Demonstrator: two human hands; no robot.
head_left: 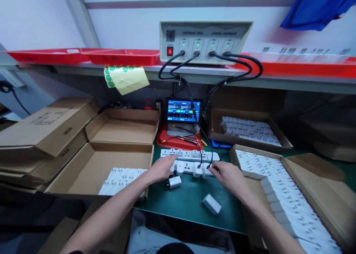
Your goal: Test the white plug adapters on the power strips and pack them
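Two white power strips lie one behind the other on the green mat [183,200]; white chargers are plugged into the front strip [189,167]. My left hand [164,167] is at that strip's left end, fingers closed around a charger there, partly hidden. My right hand [226,173] pinches at a black cable's plug by the charger [207,169] at the right end. A second cable runs into the charger [197,170] beside it. One loose white charger [174,182] lies just below my left hand, another [212,204] nearer the mat's front edge.
Open carton [136,153] with white chargers stands left, beside stacked closed cartons [44,124]. Cartons of chargers [286,187] [250,129] stand right. A lit screen [183,111] is behind the strips. Above, a shelf holds a tester box [205,38] and red trays [125,56].
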